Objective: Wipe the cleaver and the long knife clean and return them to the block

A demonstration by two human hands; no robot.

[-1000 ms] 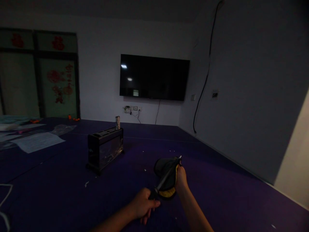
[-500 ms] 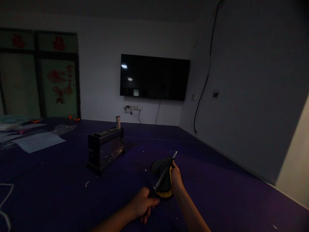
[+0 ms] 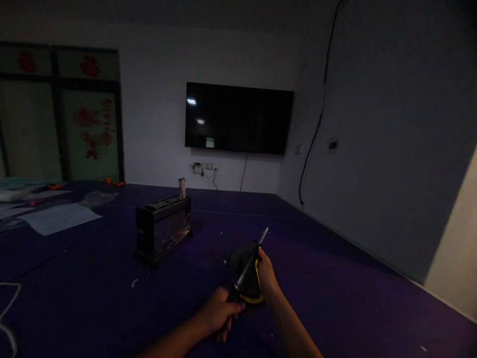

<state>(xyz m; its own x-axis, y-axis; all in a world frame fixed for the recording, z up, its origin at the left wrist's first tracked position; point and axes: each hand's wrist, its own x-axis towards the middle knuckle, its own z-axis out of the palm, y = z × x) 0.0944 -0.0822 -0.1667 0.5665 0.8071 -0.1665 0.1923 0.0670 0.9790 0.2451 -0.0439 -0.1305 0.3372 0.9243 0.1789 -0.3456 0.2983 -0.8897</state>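
Observation:
My left hand (image 3: 220,312), low in the middle of the view, is closed around the dark handle of a narrow knife (image 3: 245,272). The blade points up and away to the right, its bright tip beyond the cloth; dim light hides its cutting edge. A dark grey cloth (image 3: 240,257) with yellow trim is folded about the blade. My right hand (image 3: 267,272) grips this cloth from the right side, close to the tip, its fingertips partly hidden. Left of the hands stands a black, slotted knife block (image 3: 169,226) with a patterned handle (image 3: 182,189) sticking up from its far end.
Small white scraps lie on the purple tabletop (image 3: 335,298). Papers (image 3: 61,219) and clear plastic (image 3: 97,200) are at the far left. A white cable (image 3: 8,318) lies at the near left edge. Beyond the table, a television (image 3: 238,119) hangs on the wall.
The knife tip and my right hand with the cloth have shifted slightly left. My left hand keeps its hold on the handle, almost in the same place.

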